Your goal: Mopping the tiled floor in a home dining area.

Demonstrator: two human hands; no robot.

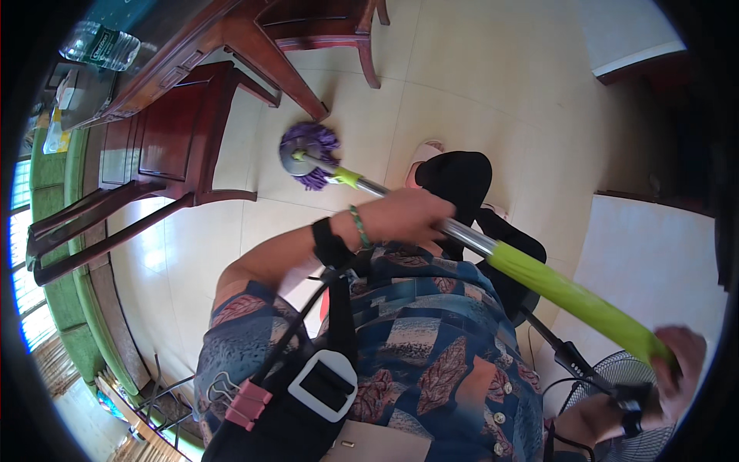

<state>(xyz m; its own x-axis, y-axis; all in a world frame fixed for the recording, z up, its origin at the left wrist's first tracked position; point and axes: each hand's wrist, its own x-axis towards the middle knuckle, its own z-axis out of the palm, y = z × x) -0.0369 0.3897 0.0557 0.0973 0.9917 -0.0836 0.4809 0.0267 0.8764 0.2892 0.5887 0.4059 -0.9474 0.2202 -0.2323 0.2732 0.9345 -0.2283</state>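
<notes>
Pale tiled flr (454, 108), mop (508, 262) slanting over it, purple head (299, 151) nr table leg (291, 75); L hand (418, 215) wrapped round metal pole (469, 236), R hand (683, 358), blurred, curled round top of grn sleeve (577, 299)

Strong glare at left, deep shadow at right

Daylight enters at the far left, where the window (21, 266) burns out to white with a blue fringe. The room is moderately bright; the tiled floor (439, 85) throws back a hard white glare at left and stays evenly pale mid-frame. The recess (666, 135) at right sinks into near-black. The mop (554, 286) is fairly crisp, its metal pole gleaming, while the left hand (408, 215) looks soft and the right hand (679, 362) blurs more. Fisheye distortion bows the green seat (58, 254), and black vignetting swallows the corners
</notes>
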